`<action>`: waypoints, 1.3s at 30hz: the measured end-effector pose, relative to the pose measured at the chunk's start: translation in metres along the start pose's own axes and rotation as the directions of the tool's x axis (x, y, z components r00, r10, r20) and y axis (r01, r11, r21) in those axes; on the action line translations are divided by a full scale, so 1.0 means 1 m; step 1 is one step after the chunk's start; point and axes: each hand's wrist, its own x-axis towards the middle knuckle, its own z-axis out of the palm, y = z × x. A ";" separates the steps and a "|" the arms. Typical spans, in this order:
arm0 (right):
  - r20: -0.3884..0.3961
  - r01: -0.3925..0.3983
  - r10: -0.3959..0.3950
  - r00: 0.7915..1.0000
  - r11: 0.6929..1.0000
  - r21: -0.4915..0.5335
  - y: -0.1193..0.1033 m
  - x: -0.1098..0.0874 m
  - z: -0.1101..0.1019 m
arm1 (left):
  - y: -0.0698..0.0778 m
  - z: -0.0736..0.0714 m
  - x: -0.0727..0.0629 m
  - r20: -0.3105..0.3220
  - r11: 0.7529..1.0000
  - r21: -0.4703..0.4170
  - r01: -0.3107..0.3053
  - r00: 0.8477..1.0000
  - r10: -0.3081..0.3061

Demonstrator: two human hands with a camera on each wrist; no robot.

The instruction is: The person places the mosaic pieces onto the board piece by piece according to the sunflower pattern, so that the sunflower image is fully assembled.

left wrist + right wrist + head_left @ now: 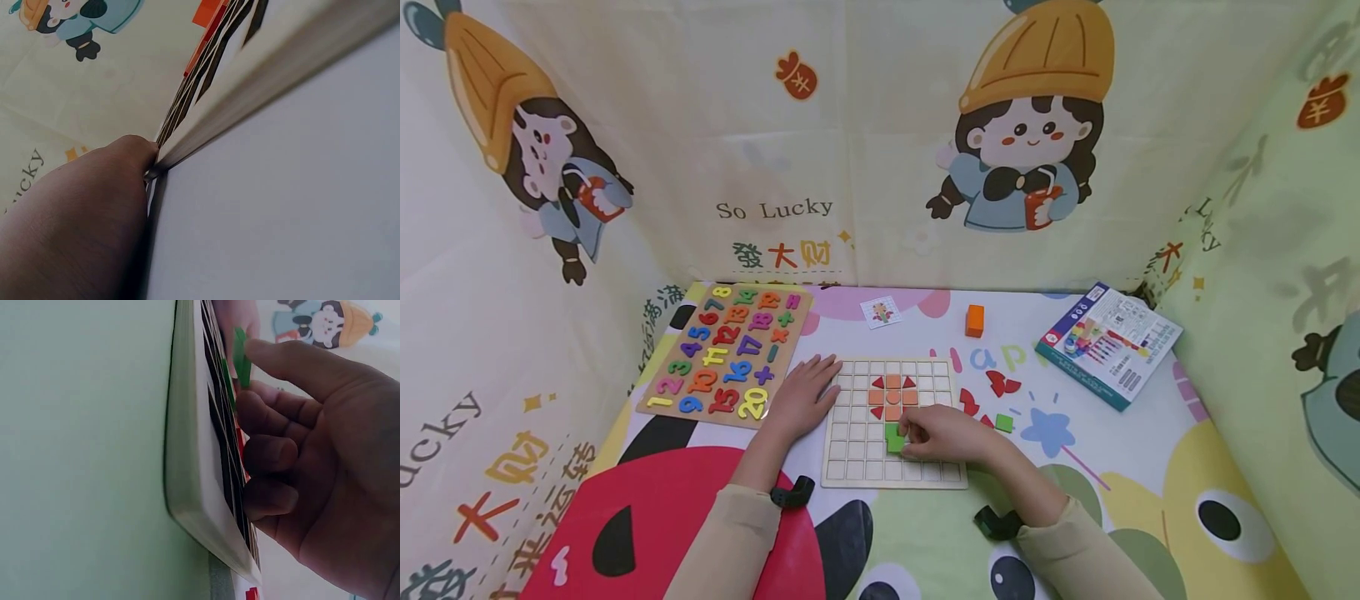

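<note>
Thumb and forefinger of the right hand (936,433) form the grip, pinching a green tile (240,359) on edge just above the gridded board (856,454). Only the right wrist view shows that pinch clearly, with the remaining fingers curled over the grid; from the head, the knuckles partly cover it. Beneath, another green patch shows on the board, below a cluster of orange pieces (892,413) and red triangles (909,382).

Fingers extended, the left hand (805,393) lies at the board's left edge; its own wrist view adds the thumb against that edge, which the head view hides.

Farther out on the surface (917,333), red pieces (1002,383) and a loose green square (1003,423) lie right of the board, an orange block (974,321) and picture card (881,312) beyond it, a number tray (782,362) left, a box (1108,346) far right.
</note>
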 end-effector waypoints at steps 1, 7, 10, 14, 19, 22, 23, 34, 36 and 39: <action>-0.002 -0.006 0.006 1.000 1.000 -0.019 -0.001 0.000 0.001 | 0.000 0.000 0.000 -0.001 1.000 0.002 0.001 1.000 -0.001; -0.002 -0.036 0.036 0.999 0.994 -0.103 -0.002 0.002 0.005 | -0.001 0.000 0.000 -0.008 1.000 0.004 -0.005 1.000 0.005; -0.001 -0.044 0.044 0.999 0.992 -0.119 -0.003 0.002 0.006 | -0.001 0.001 0.001 -0.006 1.000 0.002 -0.004 1.000 0.004; -0.003 -0.044 0.044 0.999 0.990 -0.132 -0.003 0.002 0.008 | 0.000 -0.001 0.000 0.000 1.000 0.005 0.002 1.000 -0.002; -0.005 -0.038 0.038 0.999 0.990 -0.136 -0.001 0.003 0.008 | 0.002 -0.003 0.000 0.002 1.000 0.003 0.002 1.000 -0.002; -0.004 -0.033 0.033 0.999 0.990 -0.134 -0.001 0.002 0.008 | 0.002 -0.003 0.000 0.001 1.000 0.001 0.001 1.000 -0.001; -0.003 -0.032 0.032 0.999 0.990 -0.134 -0.001 0.002 0.008 | 0.002 -0.003 0.000 0.001 1.000 0.001 0.000 1.000 0.000; -0.007 -0.014 0.013 1.000 0.989 -0.144 -0.002 0.000 0.008 | 0.002 -0.003 0.001 0.017 1.000 0.002 0.001 1.000 -0.001; -0.010 -0.012 0.011 1.000 0.990 -0.140 -0.002 0.000 0.008 | 0.002 -0.003 0.001 0.020 1.000 0.000 0.001 1.000 -0.001; -0.013 -0.005 0.004 1.000 0.992 -0.129 -0.002 0.000 0.008 | 0.002 -0.004 0.001 0.020 1.000 -0.004 0.001 1.000 -0.001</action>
